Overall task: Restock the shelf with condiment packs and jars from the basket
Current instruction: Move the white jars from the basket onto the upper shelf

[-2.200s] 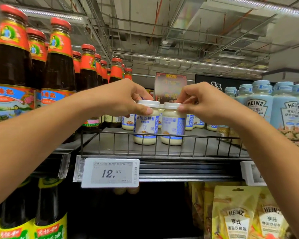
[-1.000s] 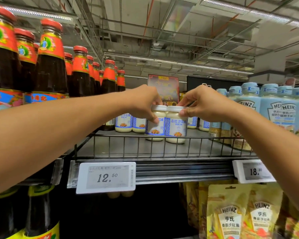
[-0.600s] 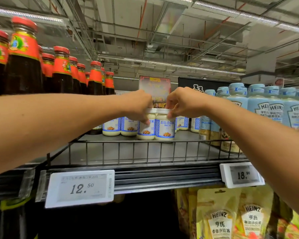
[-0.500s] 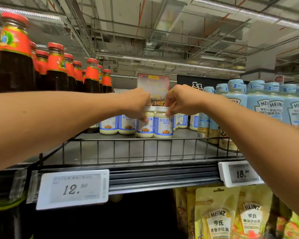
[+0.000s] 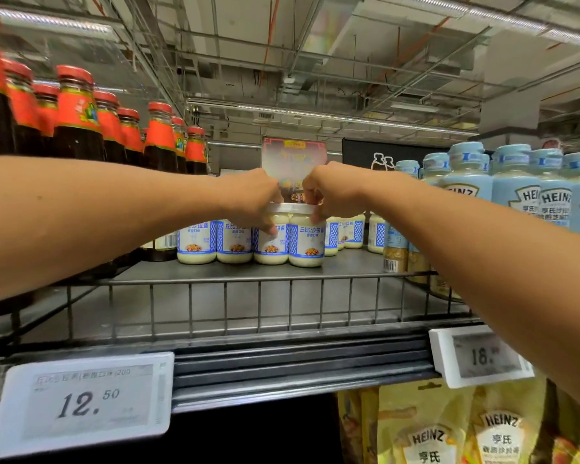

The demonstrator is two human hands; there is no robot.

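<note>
**Two jars go to the back of the shelf**

The left hand (image 5: 252,195) has its fingers (image 5: 271,229) curled over the lid of one small white jar (image 5: 271,244). The right hand (image 5: 329,192) pinches the lid of the jar beside it (image 5: 307,244). Both hands hold tight. The two jars touch each other and look like they stand flat on the shelf (image 5: 235,306), far from the front edge, toward the back.

Just left of them stand two more jars of the same kind (image 5: 215,242), in one row with them. More of these jars (image 5: 349,234) sit behind and to the right.

I think this pair is nearly placed. The hands only need to let go. The front half of the shelf is bare, so there looks to be room for many more jars. The basket is not in view, so I cannot tell how much is left in it.

A low wire rail (image 5: 235,283) runs along the front edge. Under it hang two price tags, one near the left corner (image 5: 81,403) and one toward the right (image 5: 479,356). Dark sauce bottles with red caps (image 5: 77,112) fill the left end. Pale blue squeeze bottles (image 5: 516,192) fill the right end. Yellow packs (image 5: 432,433) hang below. Above is a bare ceiling with pipes and long lights (image 5: 315,113).
</note>
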